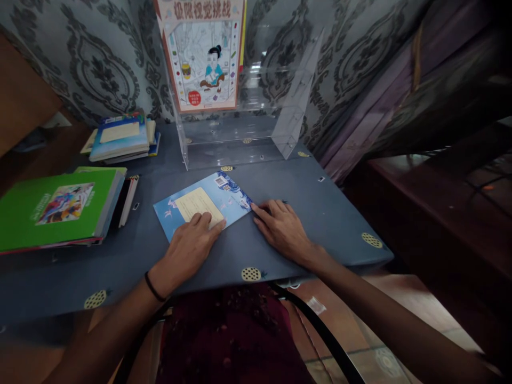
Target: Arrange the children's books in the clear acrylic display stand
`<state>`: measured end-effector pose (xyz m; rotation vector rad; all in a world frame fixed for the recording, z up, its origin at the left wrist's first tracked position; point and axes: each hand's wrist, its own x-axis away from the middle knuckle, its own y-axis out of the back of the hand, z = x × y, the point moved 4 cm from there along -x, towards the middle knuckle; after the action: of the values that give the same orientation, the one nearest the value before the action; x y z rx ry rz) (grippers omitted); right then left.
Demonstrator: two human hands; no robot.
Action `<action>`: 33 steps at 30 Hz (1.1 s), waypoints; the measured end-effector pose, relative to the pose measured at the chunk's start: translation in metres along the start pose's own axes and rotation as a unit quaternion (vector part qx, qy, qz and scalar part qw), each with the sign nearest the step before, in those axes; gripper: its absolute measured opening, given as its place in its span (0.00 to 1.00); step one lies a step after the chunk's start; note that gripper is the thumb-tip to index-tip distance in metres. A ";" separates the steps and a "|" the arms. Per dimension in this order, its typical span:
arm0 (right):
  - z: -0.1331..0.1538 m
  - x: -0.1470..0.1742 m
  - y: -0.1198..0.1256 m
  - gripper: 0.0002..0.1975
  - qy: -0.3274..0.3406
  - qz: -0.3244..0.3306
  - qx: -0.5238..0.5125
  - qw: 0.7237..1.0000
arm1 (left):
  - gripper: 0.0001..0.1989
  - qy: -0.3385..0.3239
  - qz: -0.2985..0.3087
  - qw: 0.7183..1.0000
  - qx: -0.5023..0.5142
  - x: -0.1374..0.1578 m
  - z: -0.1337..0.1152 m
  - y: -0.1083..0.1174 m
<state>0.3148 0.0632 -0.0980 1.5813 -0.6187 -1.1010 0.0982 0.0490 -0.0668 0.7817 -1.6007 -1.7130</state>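
Note:
A blue book (236, 210) with a cream panel, bird drawings and a barcode lies closed and slanted on the table in front of me. My left hand (192, 242) rests over its near edge, fingers on the cream panel and thumb stretched along the cover; it is not wrapped round the book. At the book's right corner, my right hand (282, 226) lies palm down on the tablecloth. Its fingers are extended, and the index fingertip touches that corner.
A clear acrylic rack (294, 106) stands at the back, holding an upright picture-puzzle book (204, 69). To the left lie a green book (24, 208) on a stack and a smaller pile of books (120, 141). A patterned curtain (100, 58) hangs behind the blue table (320, 218).

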 end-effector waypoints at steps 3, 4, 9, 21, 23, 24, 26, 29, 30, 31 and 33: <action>0.000 0.000 -0.001 0.20 -0.004 0.005 -0.006 1.000 | 0.20 -0.014 0.003 1.000 -0.006 0.012 0.006 0.000; 0.000 0.000 -0.001 0.20 -0.005 0.004 -0.006 1.000 | 0.19 -0.020 -0.003 1.000 -0.007 0.017 0.008 0.000; 0.000 0.000 -0.002 0.20 0.001 0.000 0.004 1.000 | 0.15 -0.050 -0.088 0.995 0.008 0.043 0.020 -0.003; 0.000 0.001 -0.005 0.21 -0.004 0.006 -0.002 1.000 | 0.12 -0.040 -0.193 0.961 0.194 0.092 0.049 -0.015; 0.003 0.000 -0.004 0.21 0.001 -0.002 0.004 1.000 | 0.13 -0.041 -0.205 0.953 0.221 0.096 0.054 -0.018; 0.006 0.000 -0.002 0.21 0.007 -0.007 0.007 1.000 | 0.13 -0.045 -0.206 0.949 0.234 0.096 0.057 -0.018; 0.018 -0.001 0.001 0.20 0.029 -0.015 0.000 0.999 | 0.14 -0.060 -0.199 0.943 0.261 0.096 0.062 -0.018; 0.050 -0.005 0.005 0.19 0.095 -0.015 -0.046 0.994 | 0.16 -0.069 -0.168 0.938 0.295 0.093 0.069 -0.015; 0.064 -0.006 0.006 0.18 0.122 -0.009 -0.064 0.990 | 0.17 -0.062 -0.157 0.939 0.301 0.093 0.072 -0.015; 0.077 -0.008 0.006 0.18 0.149 0.001 -0.082 0.985 | 0.18 -0.052 -0.147 0.940 0.305 0.092 0.074 -0.014; 0.103 -0.012 0.006 0.18 0.200 0.025 -0.115 0.973 | 0.21 -0.024 -0.132 0.940 0.314 0.092 0.077 -0.015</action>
<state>0.2195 0.0239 -0.0894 1.5177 -0.2487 -0.7543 -0.0199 0.0231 -0.0746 1.3168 -2.1959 -1.3880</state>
